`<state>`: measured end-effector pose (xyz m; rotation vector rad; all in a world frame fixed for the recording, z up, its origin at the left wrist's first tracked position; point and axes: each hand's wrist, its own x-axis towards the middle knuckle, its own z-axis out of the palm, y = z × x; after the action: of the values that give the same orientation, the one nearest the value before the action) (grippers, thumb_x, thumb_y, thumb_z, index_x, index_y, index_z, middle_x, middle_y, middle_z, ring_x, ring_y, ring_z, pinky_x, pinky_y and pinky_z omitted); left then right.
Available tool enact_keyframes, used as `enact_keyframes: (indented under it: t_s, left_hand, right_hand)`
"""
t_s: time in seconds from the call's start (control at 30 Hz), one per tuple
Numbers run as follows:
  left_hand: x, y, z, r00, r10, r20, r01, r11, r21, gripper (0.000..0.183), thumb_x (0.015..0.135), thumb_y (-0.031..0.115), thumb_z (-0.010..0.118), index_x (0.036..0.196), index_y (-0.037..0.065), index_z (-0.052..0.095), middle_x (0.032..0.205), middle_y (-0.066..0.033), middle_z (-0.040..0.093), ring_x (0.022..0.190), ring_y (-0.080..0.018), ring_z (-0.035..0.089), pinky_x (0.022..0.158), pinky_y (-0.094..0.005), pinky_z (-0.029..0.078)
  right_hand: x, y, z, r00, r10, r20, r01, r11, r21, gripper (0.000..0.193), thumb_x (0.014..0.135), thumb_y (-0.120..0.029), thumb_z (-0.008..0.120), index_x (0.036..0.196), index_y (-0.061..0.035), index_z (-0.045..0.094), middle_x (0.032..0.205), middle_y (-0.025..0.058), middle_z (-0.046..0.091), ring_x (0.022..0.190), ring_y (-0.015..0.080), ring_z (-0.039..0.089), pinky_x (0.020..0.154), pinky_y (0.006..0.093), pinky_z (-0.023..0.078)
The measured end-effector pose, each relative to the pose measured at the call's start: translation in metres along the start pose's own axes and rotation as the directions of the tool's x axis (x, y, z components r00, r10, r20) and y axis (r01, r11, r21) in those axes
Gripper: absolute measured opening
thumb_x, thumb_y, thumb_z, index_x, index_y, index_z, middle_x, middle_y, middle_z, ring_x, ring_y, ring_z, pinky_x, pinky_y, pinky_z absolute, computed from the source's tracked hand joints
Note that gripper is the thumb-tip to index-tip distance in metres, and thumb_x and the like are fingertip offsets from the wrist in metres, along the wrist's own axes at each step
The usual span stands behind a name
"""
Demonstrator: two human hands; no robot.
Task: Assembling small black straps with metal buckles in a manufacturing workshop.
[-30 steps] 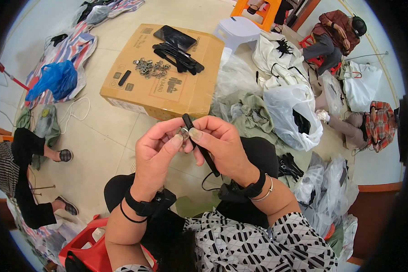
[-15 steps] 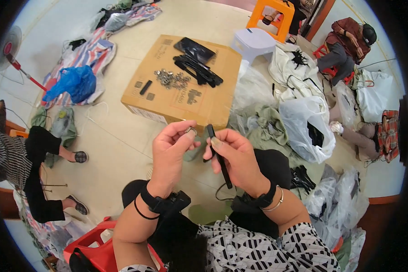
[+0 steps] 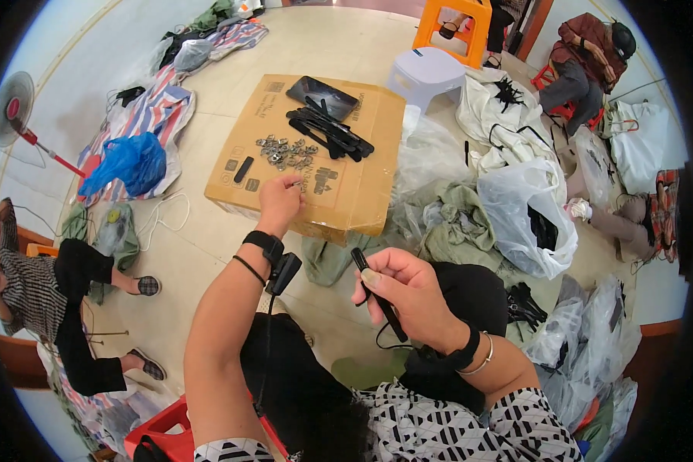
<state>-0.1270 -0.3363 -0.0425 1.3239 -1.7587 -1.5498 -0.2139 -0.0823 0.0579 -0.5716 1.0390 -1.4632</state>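
"Starting closest to the body, what did the right hand (image 3: 412, 299) have?"

"It pinched a slim black strip (image 3: 390, 317) between thumb and fingers. The strip was tilted, held in the air short of the near right corner of the cardboard box (image 3: 354, 200)."

"And the left hand (image 3: 279, 202)?"

"That one was over the box's near edge, about midway along it, with the fingers drawn together. Whether they grasped anything, I could not tell; the fingertips were too small to read."

"What lay past it on the box?"

"A short black piece (image 3: 244, 169) sat near the left edge. Just beside it, toward the middle, was a loose heap of small metal pieces (image 3: 285, 152)."

"And farther across?"

"More black strips (image 3: 333, 137) lay piled over one another, between the heap and the right edge. Beyond those, a dark phone (image 3: 327, 94) lay flat by the far edge."

"Did anything stand behind the box?"

"Yes, a pale plastic stool (image 3: 427, 75) stood just beyond the far right corner, and an orange stool (image 3: 482, 27) stood farther back."
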Motion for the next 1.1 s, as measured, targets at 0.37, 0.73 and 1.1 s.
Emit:
enact_keyframes:
  t_s: [0.37,0.73,1.1]
  left_hand:
    - [0.029,0.010,0.024,0.983,0.170,-0.067,-0.174,0.984,-0.051,0.019,0.089,0.004,0.048,0.104,0.002,0.060,0.094,-0.0085,0.062,0.070,-0.0154,0.062,0.055,-0.0262,0.049]
    - [0.034,0.011,0.028,0.808,0.577,-0.118,-0.315,0.592,0.742,0.017,0.081,0.019,0.063,0.097,0.012,0.064,0.086,-0.0080,0.055,0.082,-0.0244,0.058,0.073,-0.0365,0.046]
    - [0.030,0.014,0.025,0.809,0.571,-0.142,-0.328,0.639,0.696,0.014,0.081,0.015,0.064,0.091,0.007,0.060,0.085,-0.0062,0.060,0.076,-0.0204,0.060,0.067,-0.0321,0.048]
  right_hand:
    - [-0.012,-0.011,-0.021,0.999,0.045,-0.018,-0.045,0.999,0.021,0.014,0.092,-0.010,0.052,0.098,0.0019,0.053,0.082,0.0077,0.063,0.056,0.0066,0.053,0.053,0.0183,0.044]
    - [-0.017,-0.016,-0.023,0.997,0.077,0.006,-0.077,0.996,0.050,0.011,0.091,-0.006,0.051,0.097,0.0021,0.053,0.082,0.0124,0.063,0.054,0.0095,0.055,0.051,0.0203,0.045]
    - [-0.013,-0.012,-0.018,0.997,0.070,0.041,-0.072,0.995,0.073,0.013,0.092,-0.010,0.052,0.100,0.0010,0.054,0.083,0.0053,0.063,0.057,0.0040,0.052,0.051,0.0164,0.042]
